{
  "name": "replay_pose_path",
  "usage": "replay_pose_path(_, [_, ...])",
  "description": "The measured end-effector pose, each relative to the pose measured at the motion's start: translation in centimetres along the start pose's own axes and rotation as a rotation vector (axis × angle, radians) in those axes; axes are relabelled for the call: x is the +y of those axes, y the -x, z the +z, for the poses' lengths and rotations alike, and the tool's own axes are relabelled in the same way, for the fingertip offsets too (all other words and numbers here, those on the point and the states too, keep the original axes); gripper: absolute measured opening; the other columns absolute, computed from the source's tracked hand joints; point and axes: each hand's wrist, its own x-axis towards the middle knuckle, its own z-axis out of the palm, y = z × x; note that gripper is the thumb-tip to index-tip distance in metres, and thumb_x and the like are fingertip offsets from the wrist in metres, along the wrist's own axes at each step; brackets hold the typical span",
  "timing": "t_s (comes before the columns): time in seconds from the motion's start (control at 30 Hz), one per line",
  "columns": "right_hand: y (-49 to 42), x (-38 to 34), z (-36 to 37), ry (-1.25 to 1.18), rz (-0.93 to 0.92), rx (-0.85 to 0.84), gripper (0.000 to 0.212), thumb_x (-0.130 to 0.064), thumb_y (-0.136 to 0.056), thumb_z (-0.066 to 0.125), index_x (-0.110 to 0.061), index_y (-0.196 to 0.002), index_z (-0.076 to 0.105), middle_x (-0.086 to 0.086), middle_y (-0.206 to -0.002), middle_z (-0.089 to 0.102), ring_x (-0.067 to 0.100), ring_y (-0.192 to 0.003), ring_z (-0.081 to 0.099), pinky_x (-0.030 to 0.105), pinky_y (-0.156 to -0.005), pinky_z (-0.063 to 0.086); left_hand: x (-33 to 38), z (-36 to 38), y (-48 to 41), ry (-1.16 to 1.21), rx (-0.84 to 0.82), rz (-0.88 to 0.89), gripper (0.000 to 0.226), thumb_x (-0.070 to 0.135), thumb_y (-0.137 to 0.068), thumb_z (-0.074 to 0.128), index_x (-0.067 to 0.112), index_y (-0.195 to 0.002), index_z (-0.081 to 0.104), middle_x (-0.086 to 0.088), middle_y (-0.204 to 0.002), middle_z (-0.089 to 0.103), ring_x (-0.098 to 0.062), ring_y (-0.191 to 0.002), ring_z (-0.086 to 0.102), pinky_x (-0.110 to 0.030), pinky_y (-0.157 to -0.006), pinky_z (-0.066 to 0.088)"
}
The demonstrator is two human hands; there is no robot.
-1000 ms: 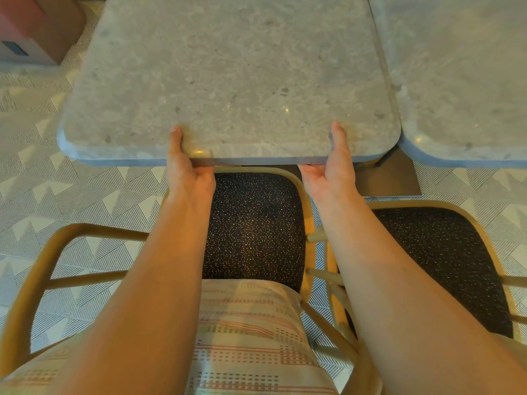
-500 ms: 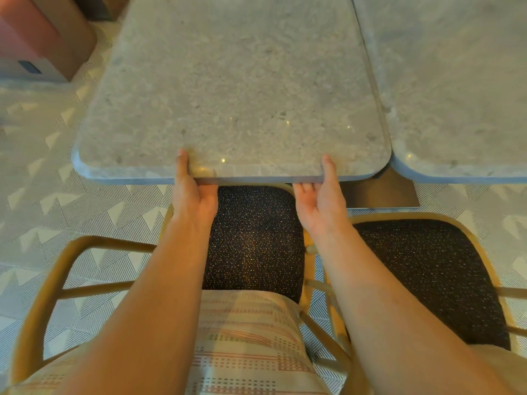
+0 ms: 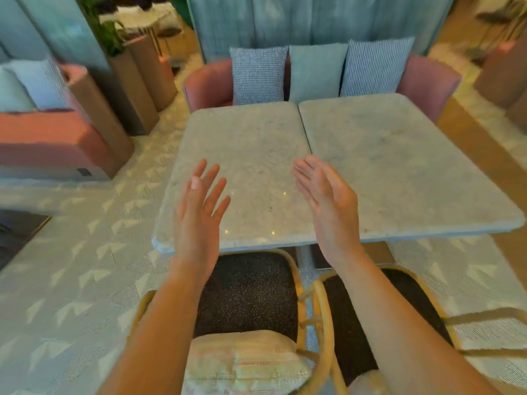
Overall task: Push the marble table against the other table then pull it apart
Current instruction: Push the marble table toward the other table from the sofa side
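Note:
The grey marble table [image 3: 245, 143] stands in the middle, its right edge flush against the other marble table [image 3: 399, 166] with only a thin seam between them. My left hand [image 3: 199, 212] is raised above the near left part of the marble table, fingers spread, holding nothing. My right hand [image 3: 328, 201] hovers above the near right corner by the seam, palm turned inward, fingers apart. Neither hand touches the tabletop.
Two rattan chairs with dark seats [image 3: 248, 292] [image 3: 399, 303] sit right below the tables' near edge; a striped cushion [image 3: 242, 363] lies on the left one. A pink sofa with pillows [image 3: 313, 72] backs the tables. Another pink bench [image 3: 48, 138] and patterned carpet lie left.
Both hands have let go of the marble table's near edge and lifted above it with fingers spread. The camera has tilted up, so the whole room shows.

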Motion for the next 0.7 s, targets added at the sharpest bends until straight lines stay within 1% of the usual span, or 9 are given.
replay_pose_path(0.07, [1.6, -3.2, 0.9, 0.014, -0.101, -0.045, 0.097, -0.088, -0.072, 0.068, -0.020, -0.140, 0.056, 0.002, -0.143, 0.067, 0.017, -0.138, 0.062, 0.038, -0.119, 0.048, 3.8, 0.6, 2.1, -0.045, -0.114, 0.137, 0.071, 0.083, -0.075, 0.073, 0.045, -0.134, 0.064, 0.012, -0.151, 0.064, -0.014, -0.144, 0.058, -0.039, -0.119, 0.046])
replay_pose_path(0.1, [2.4, -4.6, 1.2, 0.032, -0.155, -0.069, 0.098, -0.086, -0.074, 0.067, -0.017, -0.143, 0.053, 0.003, -0.146, 0.064, 0.017, -0.140, 0.060, 0.037, -0.120, 0.047, 5.4, 0.8, 3.0, -0.063, -0.170, 0.198, 0.074, 0.086, -0.071, 0.074, 0.048, -0.133, 0.066, 0.011, -0.153, 0.062, -0.015, -0.147, 0.056, -0.039, -0.118, 0.045])
replay_pose_path(0.2, [5.2, -9.1, 1.5, 0.079, -0.288, -0.121, 0.096, -0.082, -0.080, 0.066, -0.014, -0.146, 0.047, 0.008, -0.151, 0.058, 0.020, -0.146, 0.055, 0.034, -0.122, 0.043, 9.4, 1.4, 5.7, -0.086, -0.373, 0.325, 0.068, 0.085, -0.075, 0.071, 0.055, -0.135, 0.065, 0.012, -0.158, 0.057, -0.017, -0.153, 0.049, -0.041, -0.118, 0.041])
replay_pose_path(0.33, [10.1, -14.8, 0.9, 0.161, -0.415, -0.105, 0.103, -0.084, -0.079, 0.062, -0.009, -0.148, 0.043, 0.011, -0.153, 0.054, 0.025, -0.149, 0.051, 0.040, -0.125, 0.040, 13.4, 2.5, 9.5, -0.057, -0.572, 0.417, 0.070, 0.082, -0.080, 0.069, 0.052, -0.142, 0.059, 0.010, -0.163, 0.051, -0.019, -0.156, 0.044, -0.041, -0.121, 0.040])
replay_pose_path(0.43, [14.6, -18.3, -1.0, 0.239, -0.482, -0.045, 0.103, -0.085, -0.080, 0.062, -0.011, -0.149, 0.043, 0.009, -0.154, 0.054, 0.024, -0.148, 0.052, 0.037, -0.123, 0.040, 14.6, 4.2, 13.0, -0.039, -0.691, 0.475, 0.073, 0.083, -0.080, 0.068, 0.049, -0.144, 0.057, 0.008, -0.164, 0.050, -0.022, -0.156, 0.044, -0.045, -0.124, 0.040])
replay_pose_path(0.5, [18.1, -20.8, -2.9, 0.281, -0.508, 0.006, 0.105, -0.085, -0.082, 0.061, -0.007, -0.150, 0.040, 0.014, -0.156, 0.051, 0.028, -0.148, 0.052, 0.036, -0.123, 0.040, 14.9, 6.5, 15.7, -0.011, -0.804, 0.479, 0.076, 0.081, -0.081, 0.069, 0.043, -0.146, 0.055, 0.006, -0.164, 0.050, -0.023, -0.156, 0.044, -0.046, -0.125, 0.039])
replay_pose_path(0.57, [21.7, -23.3, -5.7, 0.366, -0.534, 0.059, 0.105, -0.082, -0.085, 0.058, -0.003, -0.151, 0.038, 0.022, -0.158, 0.048, 0.035, -0.149, 0.050, 0.042, -0.124, 0.039, 15.0, 9.8, 18.8, 0.022, -0.914, 0.488, 0.077, 0.079, -0.081, 0.069, 0.041, -0.146, 0.054, 0.004, -0.164, 0.050, -0.024, -0.157, 0.043, -0.042, -0.123, 0.040])
replay_pose_path(0.63, [24.9, -25.6, -8.9, 0.436, -0.559, 0.122, 0.103, -0.080, -0.088, 0.057, -0.001, -0.151, 0.038, 0.026, -0.158, 0.047, 0.035, -0.149, 0.050, 0.043, -0.123, 0.040, 15.1, 13.2, 21.7, 0.058, -0.993, 0.489, 0.076, 0.080, -0.081, 0.069, 0.043, -0.146, 0.055, 0.005, -0.163, 0.051, -0.024, -0.157, 0.043, -0.041, -0.122, 0.040])
replay_pose_path(0.7, [28.0, -27.8, -12.4, 0.476, -0.599, 0.196, 0.104, -0.080, -0.087, 0.057, 0.000, -0.151, 0.038, 0.025, -0.158, 0.048, 0.033, -0.148, 0.052, 0.041, -0.122, 0.041, 14.8, 16.8, 24.5, 0.099, -1.069, 0.489, 0.075, 0.081, -0.081, 0.069, 0.045, -0.145, 0.056, 0.007, -0.162, 0.053, -0.023, -0.156, 0.044, -0.040, -0.122, 0.041])
